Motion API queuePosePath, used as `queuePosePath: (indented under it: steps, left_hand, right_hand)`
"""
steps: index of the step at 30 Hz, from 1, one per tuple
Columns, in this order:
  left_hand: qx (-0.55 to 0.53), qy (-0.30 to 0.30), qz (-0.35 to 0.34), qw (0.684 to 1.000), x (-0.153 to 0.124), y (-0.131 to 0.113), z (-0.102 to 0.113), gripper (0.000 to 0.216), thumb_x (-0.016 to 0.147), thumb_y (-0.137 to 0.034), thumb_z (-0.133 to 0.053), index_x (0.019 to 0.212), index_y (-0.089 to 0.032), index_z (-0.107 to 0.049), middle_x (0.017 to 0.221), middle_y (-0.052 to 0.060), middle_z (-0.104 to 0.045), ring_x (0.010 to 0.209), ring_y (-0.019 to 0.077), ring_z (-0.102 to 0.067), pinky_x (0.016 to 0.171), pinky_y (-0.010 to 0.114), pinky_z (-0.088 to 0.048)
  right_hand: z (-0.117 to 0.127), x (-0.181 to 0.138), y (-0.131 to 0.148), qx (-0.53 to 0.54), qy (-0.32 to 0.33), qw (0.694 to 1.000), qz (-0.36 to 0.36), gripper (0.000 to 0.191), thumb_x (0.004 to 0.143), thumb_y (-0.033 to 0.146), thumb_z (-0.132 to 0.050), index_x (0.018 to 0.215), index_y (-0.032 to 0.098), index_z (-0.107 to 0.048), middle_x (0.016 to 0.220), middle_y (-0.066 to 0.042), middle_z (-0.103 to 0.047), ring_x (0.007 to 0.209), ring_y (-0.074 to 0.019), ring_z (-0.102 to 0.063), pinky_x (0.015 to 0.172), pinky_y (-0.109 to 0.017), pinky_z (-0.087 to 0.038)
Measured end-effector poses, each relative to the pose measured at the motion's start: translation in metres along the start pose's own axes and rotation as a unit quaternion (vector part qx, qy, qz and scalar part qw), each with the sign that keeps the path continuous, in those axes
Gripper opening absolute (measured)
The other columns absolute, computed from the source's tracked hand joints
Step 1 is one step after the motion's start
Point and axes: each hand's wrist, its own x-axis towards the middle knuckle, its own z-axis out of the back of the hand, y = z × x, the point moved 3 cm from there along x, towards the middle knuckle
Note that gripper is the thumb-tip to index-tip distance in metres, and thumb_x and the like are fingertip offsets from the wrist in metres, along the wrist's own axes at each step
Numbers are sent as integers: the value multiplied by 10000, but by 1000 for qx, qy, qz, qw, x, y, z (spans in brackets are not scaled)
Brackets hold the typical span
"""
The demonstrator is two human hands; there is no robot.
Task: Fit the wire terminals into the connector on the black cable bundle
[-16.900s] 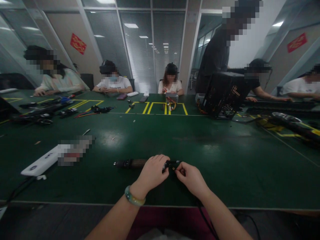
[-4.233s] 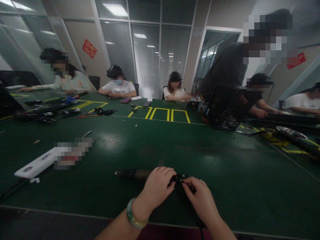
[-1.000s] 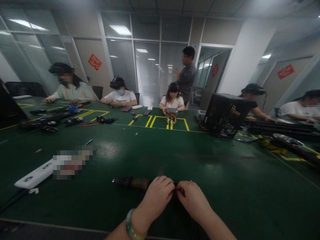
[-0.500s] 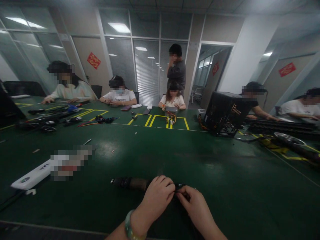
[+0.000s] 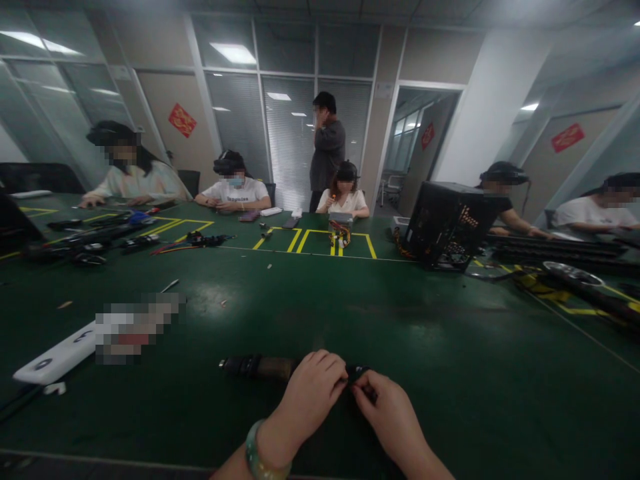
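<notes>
On the green table in front of me lies a dark, tube-shaped electric screwdriver (image 5: 273,368), its small metal tip pointing left. My left hand (image 5: 317,387), with a green bangle at the wrist, is closed over the tool's right part and covers it. Just right of it, my right hand (image 5: 377,397) pinches with thumb and forefinger at the tool's dark right end (image 5: 358,371). The fingertips of both hands nearly meet there. What exactly the right fingers grip is too dark to make out.
A white power strip (image 5: 55,353) lies at the left, partly blurred out. Black cables (image 5: 95,237) and a black computer case (image 5: 450,223) stand or lie farther back. A power supply with coloured wires (image 5: 341,227) sits by a seated person. Several other people are around the table.
My hands stay almost where they were at the screwdriver, with small finger movement only. The view has shifted slightly. The person across has raised a hand.
</notes>
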Motion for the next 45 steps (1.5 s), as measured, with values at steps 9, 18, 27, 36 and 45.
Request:
queuePosePath:
  steps: [9,18,27,36,45]
  left_hand:
    - [-40,-15,-28,999,-5,5,-2,83,869,-167,-652,906,-240,-644,1000,-21,-643,969,180,-534,861,331,-375]
    - [-41,-16,-31,999,-6,2,-1,169,879,-141,-628,993,-266,-635,1058,-26,-639,1002,186,-537,897,347,-382]
    - [-36,-12,-13,999,-5,3,-4,99,877,-146,-619,934,-226,-611,1016,-2,-635,970,195,-543,881,348,-392]
    - [-31,-3,-19,999,-5,1,1,166,871,-135,-625,976,-263,-607,1020,-40,-622,977,164,-536,870,313,-376]
    - [-29,-13,-6,999,-5,-1,2,122,862,-143,-603,943,-233,-584,978,-8,-625,942,187,-539,853,321,-384]
  right_hand:
    - [-2,-1,-8,15,25,1000,2,134,854,236,-548,771,215,-652,705,24,-648,633,-142,-578,589,-215,-373]
    - [-4,4,-15,45,19,999,1,144,863,254,-541,782,212,-652,734,12,-663,664,-153,-597,616,-220,-396]
    - [-1,2,-9,26,30,999,-1,139,862,242,-542,803,227,-668,786,8,-677,708,-163,-608,641,-224,-407]
    - [-2,1,-8,-2,28,1000,4,124,871,247,-539,801,234,-640,761,20,-657,682,-157,-589,616,-228,-389]
    - [-4,2,-11,-6,19,1000,6,120,875,260,-540,804,232,-632,741,20,-651,689,-162,-589,620,-224,-379]
